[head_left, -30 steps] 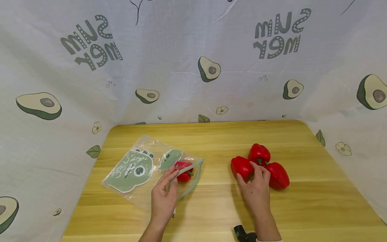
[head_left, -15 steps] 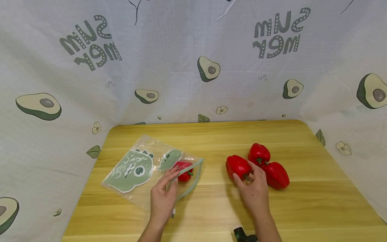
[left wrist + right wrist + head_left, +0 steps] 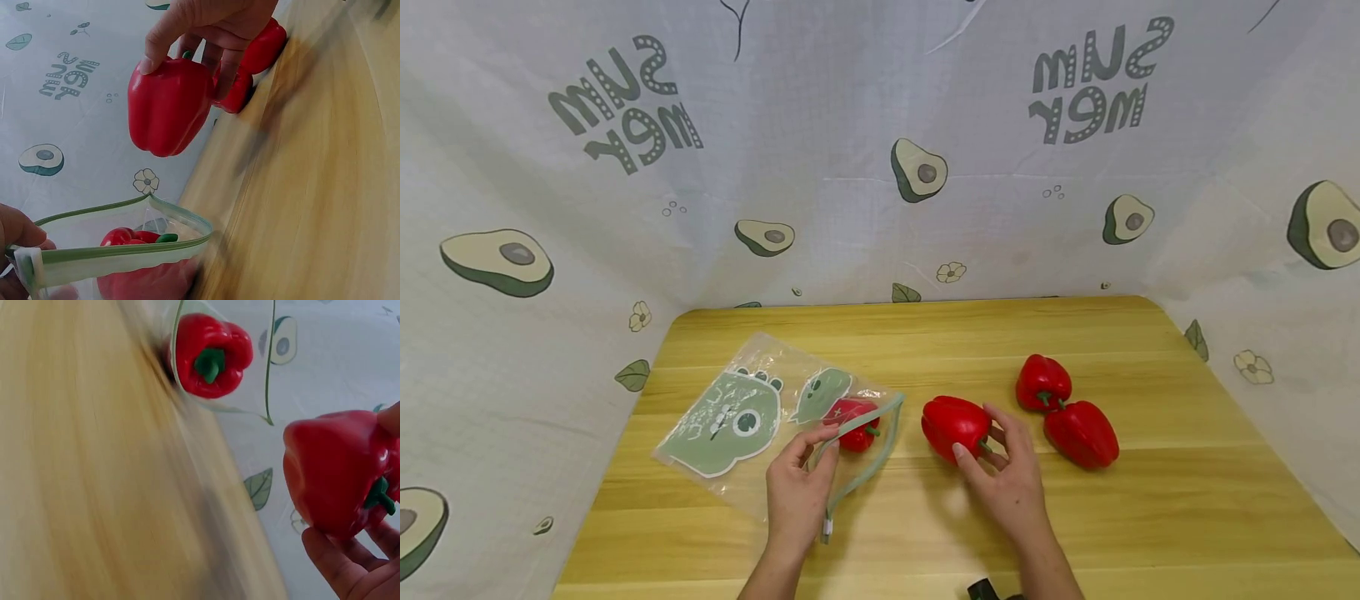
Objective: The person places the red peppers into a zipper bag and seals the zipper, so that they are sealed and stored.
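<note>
My right hand [image 3: 1011, 479] grips a red bell pepper [image 3: 953, 425] by its stem end, raised above the table in both wrist views. Across from it, my left hand [image 3: 797, 492] pinches the green zip edge of a clear zip bag [image 3: 790, 467] printed with a green cartoon figure. The bag's mouth [image 3: 181, 215] gapes toward the held pepper. Inside it, close to the opening, lies another red bell pepper [image 3: 212, 356], its green stem pointing outward. The slider [image 3: 827, 527] sits at the near end of the zip.
Two more red bell peppers, one behind [image 3: 1042, 383] and one in front [image 3: 1081, 435], rest at the right of the wooden table [image 3: 1165, 517]. A dark object [image 3: 983, 590] shows at the bottom edge. A printed cloth [image 3: 850, 108] hangs behind.
My right hand has taken the pepper from beside the other two and moved it left toward the bag. The left hand stays at the bag's edge, shifted slightly left.
</note>
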`<state>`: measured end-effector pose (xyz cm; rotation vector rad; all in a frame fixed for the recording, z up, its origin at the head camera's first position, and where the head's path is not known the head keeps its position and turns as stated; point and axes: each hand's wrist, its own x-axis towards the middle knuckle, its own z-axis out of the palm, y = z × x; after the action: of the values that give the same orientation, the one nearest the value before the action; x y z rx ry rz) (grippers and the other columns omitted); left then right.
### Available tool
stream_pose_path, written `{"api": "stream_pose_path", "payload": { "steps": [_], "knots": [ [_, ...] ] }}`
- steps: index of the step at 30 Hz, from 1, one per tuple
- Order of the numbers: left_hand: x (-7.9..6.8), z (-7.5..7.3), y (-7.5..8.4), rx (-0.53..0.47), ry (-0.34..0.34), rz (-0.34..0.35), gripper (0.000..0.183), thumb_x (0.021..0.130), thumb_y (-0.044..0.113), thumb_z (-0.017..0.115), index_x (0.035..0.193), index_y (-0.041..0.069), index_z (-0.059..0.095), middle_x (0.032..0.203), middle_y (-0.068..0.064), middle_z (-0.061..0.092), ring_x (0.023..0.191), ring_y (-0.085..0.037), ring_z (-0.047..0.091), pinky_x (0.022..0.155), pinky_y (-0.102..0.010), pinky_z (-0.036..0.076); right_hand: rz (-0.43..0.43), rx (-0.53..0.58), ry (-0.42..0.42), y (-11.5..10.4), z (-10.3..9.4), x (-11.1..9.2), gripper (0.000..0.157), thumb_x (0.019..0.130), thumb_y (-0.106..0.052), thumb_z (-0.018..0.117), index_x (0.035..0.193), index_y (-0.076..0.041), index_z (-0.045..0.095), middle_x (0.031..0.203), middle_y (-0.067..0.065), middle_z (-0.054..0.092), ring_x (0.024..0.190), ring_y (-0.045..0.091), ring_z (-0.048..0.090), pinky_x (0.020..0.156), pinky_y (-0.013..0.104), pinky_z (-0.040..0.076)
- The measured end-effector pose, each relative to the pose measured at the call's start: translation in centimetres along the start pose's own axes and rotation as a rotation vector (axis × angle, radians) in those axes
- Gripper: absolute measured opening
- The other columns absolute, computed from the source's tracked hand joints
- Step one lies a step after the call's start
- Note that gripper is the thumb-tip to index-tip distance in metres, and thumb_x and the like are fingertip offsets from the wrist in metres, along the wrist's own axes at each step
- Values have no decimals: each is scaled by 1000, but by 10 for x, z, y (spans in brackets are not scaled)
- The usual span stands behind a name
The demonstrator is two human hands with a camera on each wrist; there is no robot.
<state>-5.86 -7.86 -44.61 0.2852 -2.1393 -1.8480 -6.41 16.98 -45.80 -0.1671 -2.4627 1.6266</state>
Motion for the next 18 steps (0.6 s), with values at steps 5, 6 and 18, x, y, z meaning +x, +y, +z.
{"api": "stream_pose_path", "payload": {
  "steps": [5, 6, 18],
  "knots": [
    [0, 0, -1, -12, 4, 7, 19, 88, -4, 73, 100, 10, 78, 114, -9, 77, 116, -25, 69, 110, -49, 48, -42, 46, -41, -4, 5, -5, 68, 87, -14, 81, 146, -14, 48, 146, 9, 49, 129, 34, 57, 90, 16, 53],
    [1, 0, -1, -14, 4, 8, 19, 88, -4, 73, 100, 9, 78, 114, -9, 77, 116, -24, 69, 110, -48, 48, -41, 54, -52, -5, 7, -6, 68, 87, -14, 81, 146, -14, 48, 146, 9, 49, 128, 34, 57, 89, 14, 52],
    [1, 1, 1, 10, 17, -2, 19, 88, -2, 74, 99, 12, 78, 106, -1, 79, 116, -16, 66, 103, -22, 48, 48, 88, -156, -4, 28, -13, 67, 88, -21, 81, 146, -17, 48, 143, 7, 47, 129, 33, 53, 97, 37, 58]
  ]
}}
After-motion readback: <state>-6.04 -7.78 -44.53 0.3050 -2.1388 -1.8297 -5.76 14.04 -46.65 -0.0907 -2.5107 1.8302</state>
